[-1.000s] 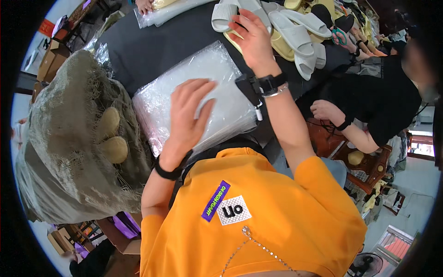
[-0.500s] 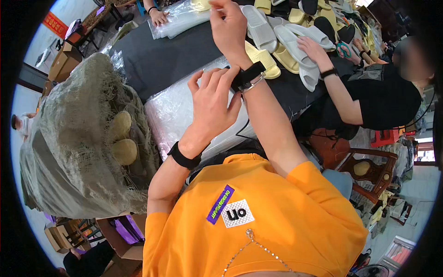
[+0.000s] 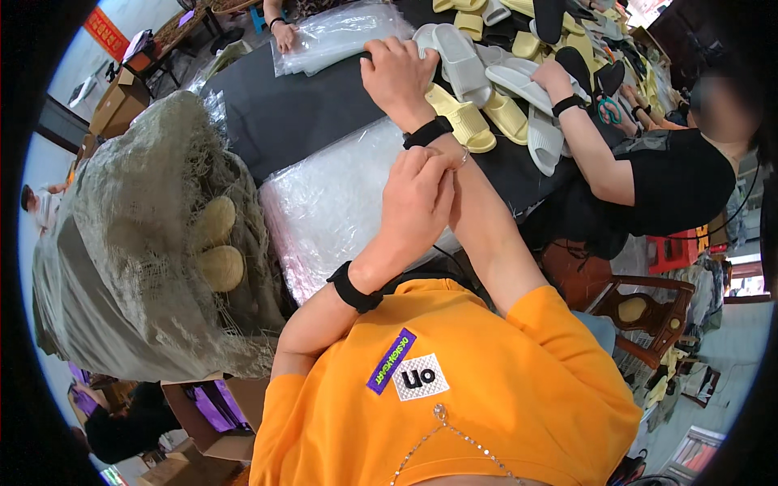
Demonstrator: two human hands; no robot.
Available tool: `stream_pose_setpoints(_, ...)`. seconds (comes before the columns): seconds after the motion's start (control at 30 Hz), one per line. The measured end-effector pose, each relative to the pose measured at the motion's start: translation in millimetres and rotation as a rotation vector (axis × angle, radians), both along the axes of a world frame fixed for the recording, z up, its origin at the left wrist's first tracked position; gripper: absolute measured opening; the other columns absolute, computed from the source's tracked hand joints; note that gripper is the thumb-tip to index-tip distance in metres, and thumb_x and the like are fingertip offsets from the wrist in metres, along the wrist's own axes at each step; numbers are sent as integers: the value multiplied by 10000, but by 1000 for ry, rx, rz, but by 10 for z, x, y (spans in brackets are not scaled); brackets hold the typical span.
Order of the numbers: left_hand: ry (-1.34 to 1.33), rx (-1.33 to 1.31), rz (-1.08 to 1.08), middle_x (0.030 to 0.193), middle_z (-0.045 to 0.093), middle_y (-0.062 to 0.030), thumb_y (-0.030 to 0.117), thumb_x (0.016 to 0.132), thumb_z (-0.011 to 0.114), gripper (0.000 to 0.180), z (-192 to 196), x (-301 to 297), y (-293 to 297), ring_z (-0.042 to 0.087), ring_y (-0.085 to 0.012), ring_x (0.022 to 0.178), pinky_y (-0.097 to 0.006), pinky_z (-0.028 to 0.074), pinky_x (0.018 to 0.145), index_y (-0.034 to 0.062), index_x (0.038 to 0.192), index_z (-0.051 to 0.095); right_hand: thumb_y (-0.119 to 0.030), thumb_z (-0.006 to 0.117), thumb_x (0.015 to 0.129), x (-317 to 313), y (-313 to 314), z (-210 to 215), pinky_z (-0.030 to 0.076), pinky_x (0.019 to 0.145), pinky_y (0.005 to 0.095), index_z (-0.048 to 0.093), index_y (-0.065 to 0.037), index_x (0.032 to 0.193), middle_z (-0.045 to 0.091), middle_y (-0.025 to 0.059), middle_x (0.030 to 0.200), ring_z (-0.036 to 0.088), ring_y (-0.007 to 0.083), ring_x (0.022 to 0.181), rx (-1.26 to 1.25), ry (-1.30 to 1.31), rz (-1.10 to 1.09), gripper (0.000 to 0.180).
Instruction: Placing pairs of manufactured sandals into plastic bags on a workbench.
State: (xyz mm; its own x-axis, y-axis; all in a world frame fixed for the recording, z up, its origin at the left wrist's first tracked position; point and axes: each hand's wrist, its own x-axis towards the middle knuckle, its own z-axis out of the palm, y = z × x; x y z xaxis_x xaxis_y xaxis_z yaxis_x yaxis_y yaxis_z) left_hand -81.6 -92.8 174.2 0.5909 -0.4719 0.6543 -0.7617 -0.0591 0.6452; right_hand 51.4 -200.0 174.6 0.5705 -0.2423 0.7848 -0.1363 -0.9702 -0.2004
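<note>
My left hand is closed at my right forearm, its fingertips pinching a thin silver bracelet just behind a black wristband. Some of those fingertips are hidden. My right hand reaches over the dark table with nothing in it, its fingers bent and apart. Close to its fingertips lie a pale grey slipper and a yellow slipper. Below both arms a stack of clear plastic bags spreads across the near table. Another black band circles my left wrist.
On the left stands a sack-covered heap with two yellowish soles poking out. A co-worker in black at right touches a grey slipper. More bags lie at the far edge beside another person's hand. An open carton stands lower left.
My left hand has slid from the black wristband toward the forearm, onto the bracelet. My right hand has lowered and its fingers have spread. The co-worker's hand has closed on a grey slipper.
</note>
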Motion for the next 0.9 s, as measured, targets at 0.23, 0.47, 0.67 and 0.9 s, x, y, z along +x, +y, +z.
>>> stream_pose_setpoints(0.23, 505, -120, -86, 928, 555, -66, 128, 829, 570, 204, -73, -141, 78, 515, -181, 870, -297, 399, 775, 24, 1002, 543, -98, 586, 794, 109, -307, 109, 410, 636, 246, 620, -46, 861, 616, 2, 766, 565, 100, 688, 1125, -446, 510, 91)
stream_pose_setpoints(0.47, 1327, -292, -432, 1034, 527, -24, 413, 884, 510, 469, -38, -65, 90, 484, -113, 905, -289, 377, 811, 29, 1149, 457, -92, 548, 833, -31, -295, 550, 442, 666, 220, 582, -55, 945, 612, 38, 834, 573, 113, 763, 1035, -777, 749, 122)
stream_pose_setpoints(0.67, 1421, -238, -508, 1125, 525, -7, 459, 874, 504, 484, 30, -52, -5, 495, -129, 1010, -320, 384, 863, 117, 1210, 442, -30, 516, 863, -28, -165, 594, 407, 643, 198, 579, -26, 936, 562, 12, 772, 509, 75, 692, 1047, -736, 731, 96)
stream_pose_setpoints(0.9, 1503, -442, -645, 1172, 496, -15, 415, 858, 553, 551, 169, -168, 58, 478, -123, 1065, -304, 389, 902, 132, 1285, 349, -93, 547, 835, -180, -75, 640, 430, 636, 210, 572, -77, 932, 609, 25, 854, 578, 113, 767, 1340, -777, 817, 101)
